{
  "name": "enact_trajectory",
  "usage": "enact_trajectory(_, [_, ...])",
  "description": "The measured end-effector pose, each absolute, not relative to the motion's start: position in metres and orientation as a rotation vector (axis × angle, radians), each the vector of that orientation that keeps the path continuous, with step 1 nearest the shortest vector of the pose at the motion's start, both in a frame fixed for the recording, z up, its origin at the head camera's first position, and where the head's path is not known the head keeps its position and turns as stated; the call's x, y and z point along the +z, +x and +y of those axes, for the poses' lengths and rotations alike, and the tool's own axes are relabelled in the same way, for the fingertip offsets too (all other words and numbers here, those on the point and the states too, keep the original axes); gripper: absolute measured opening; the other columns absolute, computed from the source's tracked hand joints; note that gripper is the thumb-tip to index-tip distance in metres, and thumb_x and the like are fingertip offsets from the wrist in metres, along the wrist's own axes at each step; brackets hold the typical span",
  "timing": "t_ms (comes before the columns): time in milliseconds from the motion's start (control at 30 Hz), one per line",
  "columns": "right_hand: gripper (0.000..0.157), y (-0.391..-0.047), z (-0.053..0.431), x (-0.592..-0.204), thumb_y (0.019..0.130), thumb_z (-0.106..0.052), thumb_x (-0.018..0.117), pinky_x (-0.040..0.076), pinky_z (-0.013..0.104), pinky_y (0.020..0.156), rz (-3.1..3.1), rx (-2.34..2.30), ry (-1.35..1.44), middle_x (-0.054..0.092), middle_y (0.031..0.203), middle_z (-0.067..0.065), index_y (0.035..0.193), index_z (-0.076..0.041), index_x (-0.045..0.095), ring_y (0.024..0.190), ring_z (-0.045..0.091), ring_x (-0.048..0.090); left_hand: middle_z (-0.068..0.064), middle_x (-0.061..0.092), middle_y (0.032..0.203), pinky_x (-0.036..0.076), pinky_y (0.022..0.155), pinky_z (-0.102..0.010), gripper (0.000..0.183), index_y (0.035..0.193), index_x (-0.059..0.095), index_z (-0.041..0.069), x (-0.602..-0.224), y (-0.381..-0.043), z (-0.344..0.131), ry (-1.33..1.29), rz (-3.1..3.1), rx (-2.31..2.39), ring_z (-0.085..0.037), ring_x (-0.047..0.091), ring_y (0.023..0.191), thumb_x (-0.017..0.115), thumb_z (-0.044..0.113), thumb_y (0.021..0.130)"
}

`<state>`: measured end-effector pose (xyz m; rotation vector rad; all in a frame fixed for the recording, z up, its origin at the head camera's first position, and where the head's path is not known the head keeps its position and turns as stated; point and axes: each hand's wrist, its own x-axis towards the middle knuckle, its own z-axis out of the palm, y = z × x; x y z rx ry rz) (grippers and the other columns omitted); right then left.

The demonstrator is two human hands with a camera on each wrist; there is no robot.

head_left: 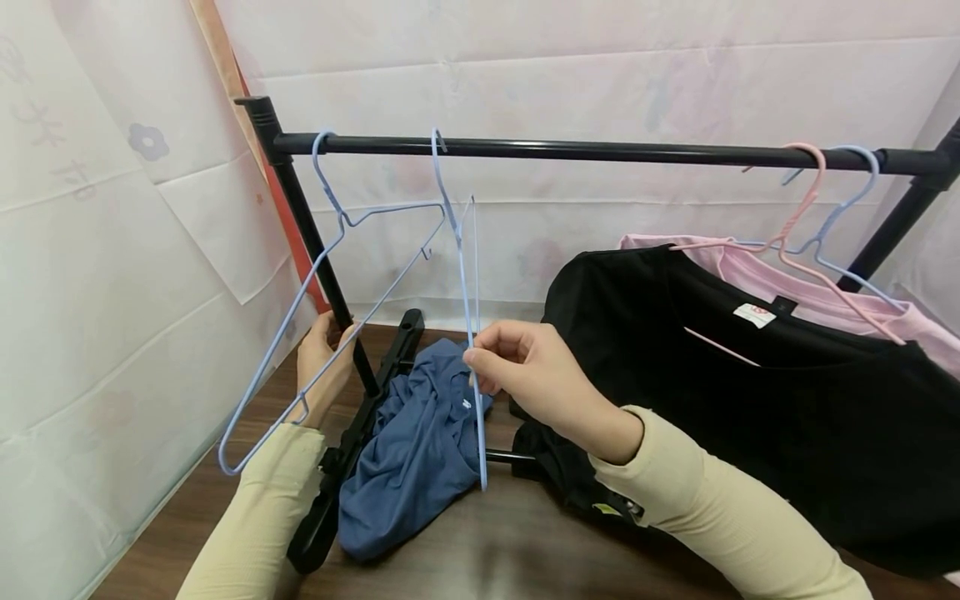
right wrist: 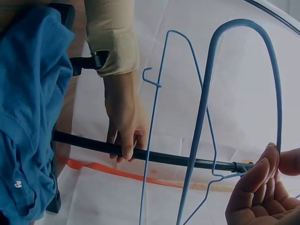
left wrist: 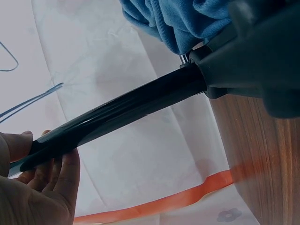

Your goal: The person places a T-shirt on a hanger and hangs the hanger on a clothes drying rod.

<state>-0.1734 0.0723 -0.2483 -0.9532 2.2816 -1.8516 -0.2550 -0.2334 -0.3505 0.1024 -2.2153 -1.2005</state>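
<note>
My left hand [head_left: 324,371] grips the black upright pole [left wrist: 136,105] at the left end of a clothes rack, fingers wrapped round it in the left wrist view. My right hand [head_left: 536,371] pinches the side of a light-blue hanger [head_left: 481,442], whose hook is over the top rail [head_left: 555,150]. The hanger carries no clothing and is seen nearly edge-on in the head view. Another bare light-blue hanger [head_left: 287,317] hangs left of it, in front of my left forearm. Beneath them lies a crumpled blue garment [head_left: 416,467], partly across the rack's black foot [head_left: 315,533].
At the rail's right end, a black top [head_left: 712,433] hangs on a pink hanger [head_left: 804,196]. Behind it is a pink garment [head_left: 926,329] on a blue hanger [head_left: 843,200]. A lower black bar [head_left: 510,456] runs above the wooden table [head_left: 517,550]. White sheeting [head_left: 525,92] surrounds the rack.
</note>
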Motion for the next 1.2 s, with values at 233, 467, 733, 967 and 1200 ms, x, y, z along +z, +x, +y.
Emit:
enact_trajectory(233, [0.009, -0.178, 0.080, -0.257, 0.094, -0.011, 0.064, 0.056, 0.031, 0.066, 2.290, -1.841, -0.899, 0.064, 0.074, 0.005, 0.093, -0.003, 0.068, 0.068, 0.023, 0.062, -0.021, 0.065, 0.119, 0.047, 0.091, -0.034, 0.039, 0.126, 0.058, 0.001, -0.351, -0.253, -0.233, 0.093, -2.218, -1.216, -0.033, 0.063, 0.110, 0.058, 0.029, 0.099])
enact_trajectory(467, [0.010, -0.186, 0.092, -0.268, 0.094, -0.011, 0.063, 0.056, 0.032, 0.066, 2.342, -1.829, -0.883, 0.064, 0.077, 0.011, 0.093, -0.002, 0.069, 0.068, 0.025, 0.061, -0.019, 0.064, 0.123, 0.048, 0.095, -0.043, 0.045, 0.130, 0.057, 0.003, -0.352, -0.251, -0.231, 0.124, -2.226, -1.255, -0.033, 0.062, 0.111, 0.059, 0.035, 0.098])
enact_trajectory(733, [0.013, -0.198, 0.109, -0.283, 0.094, -0.010, 0.064, 0.053, 0.028, 0.063, 2.392, -1.827, -0.818, 0.061, 0.072, 0.002, 0.092, 0.001, 0.068, 0.063, 0.013, 0.057, -0.016, 0.064, 0.126, 0.049, 0.094, -0.035, 0.044, 0.133, 0.059, 0.006, -0.354, -0.248, -0.233, 0.138, -2.224, -1.263, -0.030, 0.062, 0.113, 0.058, 0.035, 0.098])
enact_trajectory(967, [0.016, -0.205, 0.125, -0.292, 0.095, -0.011, 0.063, 0.051, 0.027, 0.063, 2.463, -1.811, -0.761, 0.061, 0.073, 0.005, 0.093, 0.005, 0.065, 0.064, 0.011, 0.056, -0.016, 0.065, 0.123, 0.042, 0.081, -0.009, 0.042, 0.132, 0.060, 0.006, -0.355, -0.247, -0.233, 0.126, -2.198, -1.275, -0.027, 0.063, 0.109, 0.060, 0.031, 0.098])
enact_trajectory(1200, [0.015, -0.210, 0.139, -0.295, 0.096, -0.012, 0.062, 0.049, 0.025, 0.064, 2.540, -1.796, -0.728, 0.060, 0.074, 0.007, 0.091, 0.002, 0.064, 0.064, 0.011, 0.054, -0.014, 0.067, 0.120, 0.042, 0.079, -0.010, 0.044, 0.130, 0.062, 0.007, -0.356, -0.247, -0.234, 0.142, -2.171, -1.261, -0.022, 0.062, 0.104, 0.062, 0.035, 0.096])
